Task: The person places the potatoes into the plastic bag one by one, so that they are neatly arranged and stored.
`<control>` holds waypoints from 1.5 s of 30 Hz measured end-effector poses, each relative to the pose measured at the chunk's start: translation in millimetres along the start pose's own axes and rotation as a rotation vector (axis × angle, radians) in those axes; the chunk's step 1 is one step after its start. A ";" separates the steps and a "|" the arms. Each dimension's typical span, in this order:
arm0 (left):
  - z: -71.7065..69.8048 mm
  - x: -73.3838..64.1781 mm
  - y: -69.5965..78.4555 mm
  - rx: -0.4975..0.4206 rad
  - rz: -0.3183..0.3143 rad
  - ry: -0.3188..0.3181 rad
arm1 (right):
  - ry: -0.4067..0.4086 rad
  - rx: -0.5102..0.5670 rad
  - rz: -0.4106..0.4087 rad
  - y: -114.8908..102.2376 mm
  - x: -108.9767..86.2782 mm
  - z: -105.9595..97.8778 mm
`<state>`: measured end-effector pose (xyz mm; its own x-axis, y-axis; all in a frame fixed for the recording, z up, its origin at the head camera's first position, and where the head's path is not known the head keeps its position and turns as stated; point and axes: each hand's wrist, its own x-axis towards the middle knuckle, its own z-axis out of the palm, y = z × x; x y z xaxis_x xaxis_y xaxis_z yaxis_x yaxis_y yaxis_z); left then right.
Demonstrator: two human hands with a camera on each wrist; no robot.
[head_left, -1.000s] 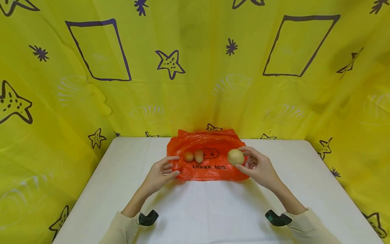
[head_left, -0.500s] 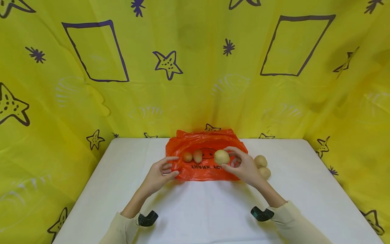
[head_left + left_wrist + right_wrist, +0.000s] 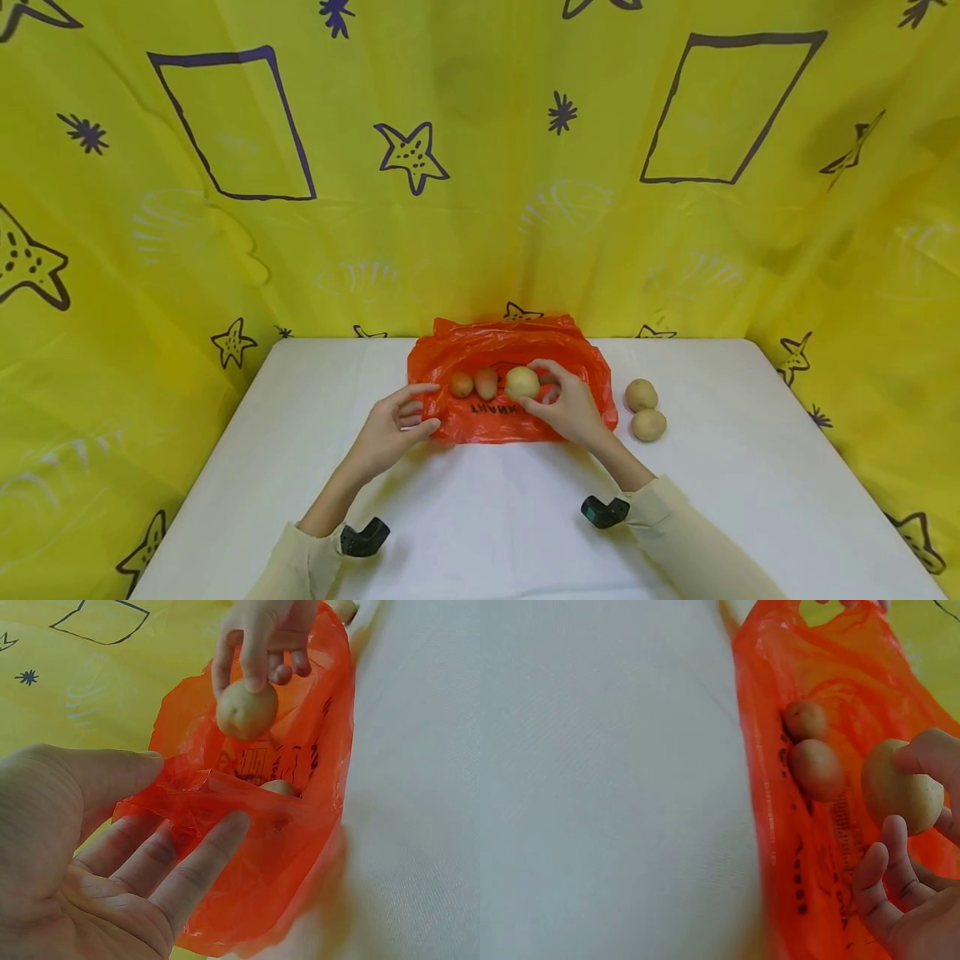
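In the head view, a red plastic bag (image 3: 480,429) lies at the back of the white table, its mouth spread. My left hand (image 3: 386,433) holds the left edge of its mouth; in the left wrist view the fingers (image 3: 191,870) are spread against the film. Thumb and fingers of my right hand (image 3: 566,407) pinch a round, pale tan potato (image 3: 522,383) over the bag. Two more potatoes, a rounder one (image 3: 461,384) and a longer one (image 3: 486,383), rest inside, tinted orange. In the right wrist view the held potato (image 3: 900,787) is beside these two.
Two loose potatoes, one (image 3: 641,395) behind the other (image 3: 648,425), sit on the white table (image 3: 487,517) to the right of the bag. A yellow curtain (image 3: 480,225) with drawn stars stands behind the table and along both sides.
My right hand has carried the potato leftward, from the bag's right side toward its middle. Two loose potatoes behind that hand have come into sight. My left hand has stayed put.
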<state>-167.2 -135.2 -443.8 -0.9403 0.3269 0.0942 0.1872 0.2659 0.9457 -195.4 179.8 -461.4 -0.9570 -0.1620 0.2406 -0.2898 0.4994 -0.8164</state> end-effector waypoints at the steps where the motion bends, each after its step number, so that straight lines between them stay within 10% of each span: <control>1: 0.0 -0.1 0.5 0.000 -0.001 0.000 | 0.003 -0.007 0.007 2.2 1.5 2.2; 45: 0.5 1.7 -6.8 -0.009 0.027 -0.006 | 0.035 -0.105 0.141 23.3 32.2 30.6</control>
<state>-169.9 -136.0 -450.3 -0.9332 0.3396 0.1177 0.2098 0.2488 0.9456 -232.6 160.2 -488.7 -0.9876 -0.0556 0.1469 -0.1505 0.6019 -0.7843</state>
